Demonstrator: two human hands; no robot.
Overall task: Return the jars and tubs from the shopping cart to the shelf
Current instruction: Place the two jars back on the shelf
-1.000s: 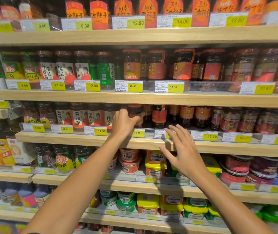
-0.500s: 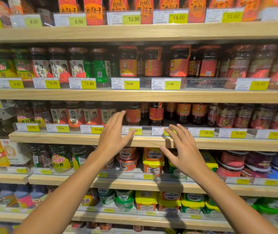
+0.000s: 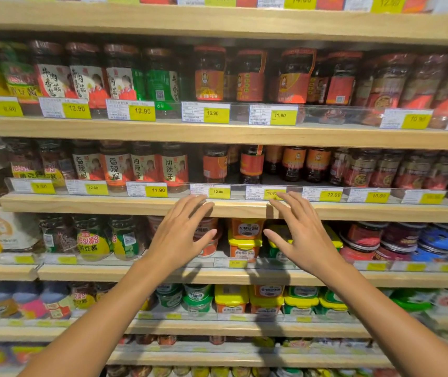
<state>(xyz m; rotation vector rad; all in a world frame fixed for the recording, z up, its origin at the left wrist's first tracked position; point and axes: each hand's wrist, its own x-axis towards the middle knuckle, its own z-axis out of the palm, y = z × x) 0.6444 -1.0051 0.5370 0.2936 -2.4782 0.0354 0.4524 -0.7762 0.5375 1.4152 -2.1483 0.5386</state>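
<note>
Both hands empty. Left hand [image 3: 182,235] and right hand [image 3: 303,235] were held out with fingers spread and relaxed, the grip of each slack and holding nothing, fingertips level with the front edge of the middle shelf [image 3: 108,204].

Task items: the jars [image 3: 214,164] stood in a row on the middle shelf, just behind its clear price rail [image 3: 218,191]. The tubs [image 3: 244,238] sat stacked on the shelf directly below it, between the two hands in this view. Shopping cart not in frame, so I could not tell how much stock remained to return.

Risks, as judgement: jars were packed tightly; a hand reaching over the price rail could knock a front jar against its neighbours or tip it over the rail. Stacked tubs below the middle shelf looked unsteady; a wrist brushing them could topple the stack.

Obstructions: the price rail guarded the middle shelf's front, and the shelf above [image 3: 217,134] left little headroom.
</note>
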